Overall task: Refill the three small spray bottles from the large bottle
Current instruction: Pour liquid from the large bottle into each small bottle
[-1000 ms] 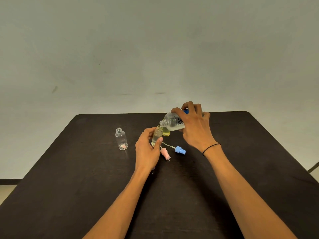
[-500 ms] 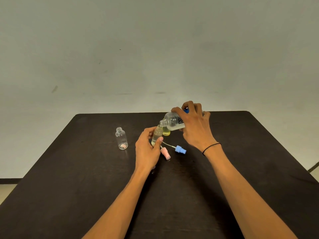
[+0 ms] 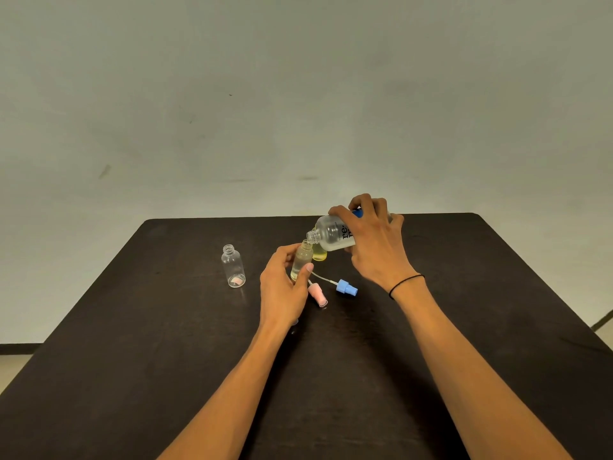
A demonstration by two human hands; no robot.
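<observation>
Pouring at the middle of the dark table (image 3: 132, 376), toward its far edge.

The right hand (image 3: 374, 247) grips the large bottle (image 3: 330, 235), tipped with its open neck at the mouth of a small spray bottle (image 3: 302, 260) that the left hand (image 3: 282, 290) holds between curled fingers and thumb. A yellow-filled bottle (image 3: 320, 254) stands just behind. An uncapped clear bottle (image 3: 234, 270) stands apart to the left, with bare tabletop around it. A pink spray cap (image 3: 317, 294) and a blue spray cap (image 3: 346, 288) lie just right of the left hand.
</observation>
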